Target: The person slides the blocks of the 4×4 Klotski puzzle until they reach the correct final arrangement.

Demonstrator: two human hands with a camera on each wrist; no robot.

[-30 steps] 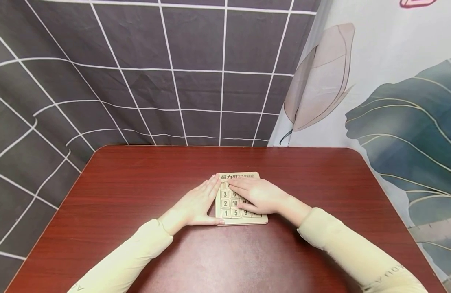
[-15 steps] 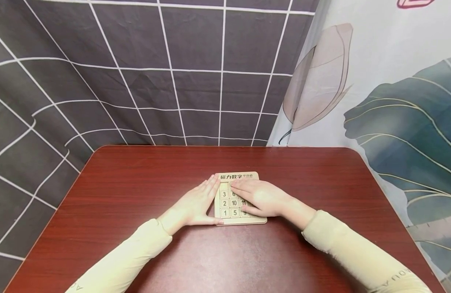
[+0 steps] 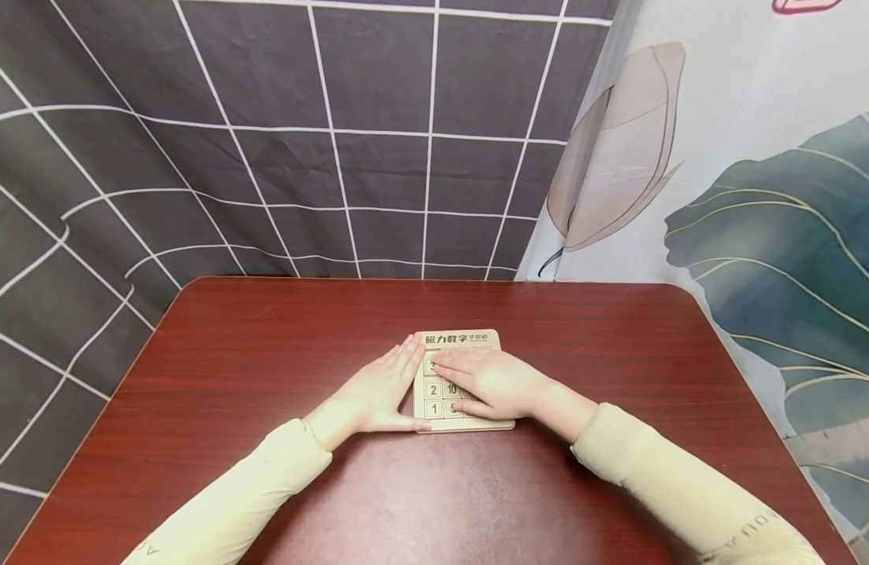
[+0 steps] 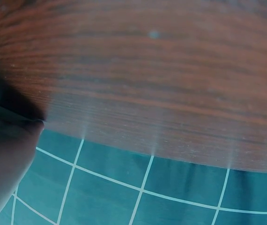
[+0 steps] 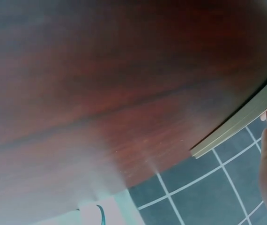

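Observation:
A pale wooden sliding number puzzle point(image 3: 470, 424) lies on the table in the head view, with dark printed characters along its far edge. Against its left side rests my left hand point(image 3: 367, 399), fingers straight near the upper left corner and thumb at the lower left corner. My right hand point(image 3: 508, 384) lies over the right part of the puzzle. Its fingertips touch the 3 tile point(image 3: 431, 366), which sits partway into the top-left slot; the 2 tile point(image 3: 433, 390) and 1 tile point(image 3: 434, 409) show below. Most other tiles are hidden under this hand. In the right wrist view the puzzle's edge point(image 5: 239, 121) shows beside the fingers.
The reddish-brown table point(image 3: 279, 329) reaches around the puzzle on all sides. Behind it hangs a dark grey cloth with white grid lines point(image 3: 378, 173). A white curtain with large leaf prints point(image 3: 759, 71) hangs at the right.
My right hand first drew back to the right, uncovering a vacant top-left slot, then moved left again. The 3 tile has slid away from me toward that slot. My left hand stays in place.

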